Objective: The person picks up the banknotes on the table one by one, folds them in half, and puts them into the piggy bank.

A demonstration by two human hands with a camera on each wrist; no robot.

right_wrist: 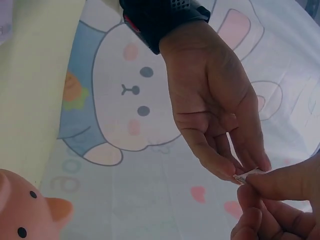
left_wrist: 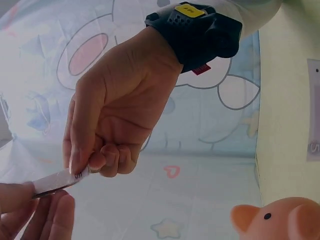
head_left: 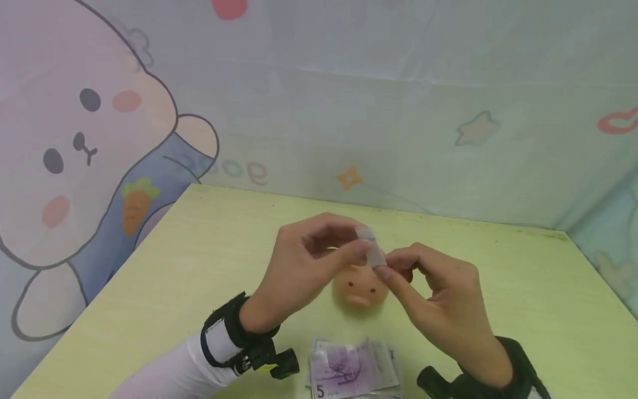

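Note:
Above the table, both hands hold a small folded greyish banknote (head_left: 372,252) between them. My left hand (head_left: 363,239) pinches its upper end with thumb and forefinger. My right hand (head_left: 391,267) pinches its lower end. In the left wrist view the right hand (left_wrist: 82,167) comes from above and grips the note (left_wrist: 55,181), with the left hand's fingers (left_wrist: 35,205) at the bottom left. The right wrist view shows the left hand (right_wrist: 235,167) meeting the right hand (right_wrist: 270,187) at the note (right_wrist: 248,175). Below the hands, an orange pig-shaped toy (head_left: 359,288) stands on the table.
A stack of purple 5-yuan banknotes (head_left: 349,371) lies at the near edge of the pale green table (head_left: 199,266). A cartoon-rabbit cloth (head_left: 75,138) hangs behind and to the left. The pig toy (left_wrist: 280,220) (right_wrist: 25,210) also shows in both wrist views.

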